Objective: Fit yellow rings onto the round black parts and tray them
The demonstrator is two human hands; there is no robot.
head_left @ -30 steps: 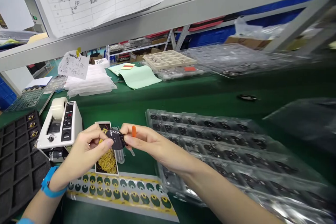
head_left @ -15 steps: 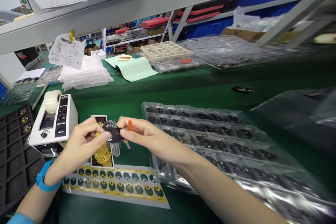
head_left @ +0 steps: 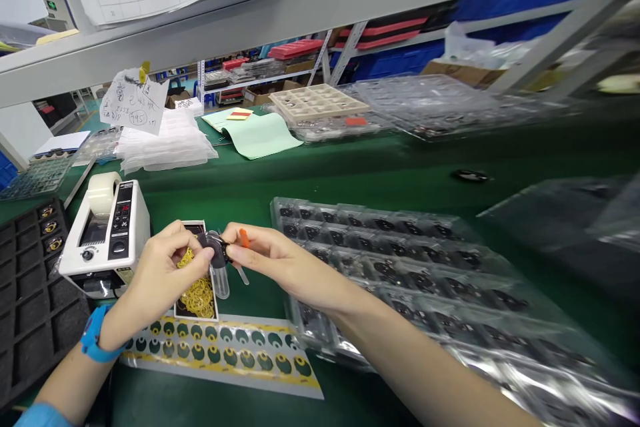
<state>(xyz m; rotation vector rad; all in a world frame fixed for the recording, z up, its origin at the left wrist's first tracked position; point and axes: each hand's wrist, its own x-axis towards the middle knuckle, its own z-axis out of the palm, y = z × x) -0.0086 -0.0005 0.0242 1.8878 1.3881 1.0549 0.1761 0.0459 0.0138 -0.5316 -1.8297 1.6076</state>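
Note:
Between my two hands is a small black rounded part (head_left: 218, 252), its exact kind unclear. My left hand (head_left: 173, 267) pinches its left edge with thumb and fingers. On the other side, my right hand (head_left: 263, 250) grips its right edge, and a thin tool with an orange end (head_left: 244, 237) sticks out between its fingers. Below them lies a white-rimmed box (head_left: 217, 310) holding many small yellow rings (head_left: 199, 297), partly covered by my left hand. A clear plastic piece (head_left: 223, 284) rests at the box's right side. A blue wristband (head_left: 94, 335) circles my left wrist.
A white tape dispenser (head_left: 107, 233) stands left, beside a black compartment tray (head_left: 30, 307). A sheet of round stickers (head_left: 240, 373) lies in front. Clear trays with black parts (head_left: 400, 253) fill the right. A single black part (head_left: 470, 176) lies beyond them. A grey shelf beam (head_left: 210, 17) crosses above.
The black part has turned in my fingers, showing a narrower face. The orange end has tilted. Both hands stay close together; my left wrist has shifted slightly right in view.

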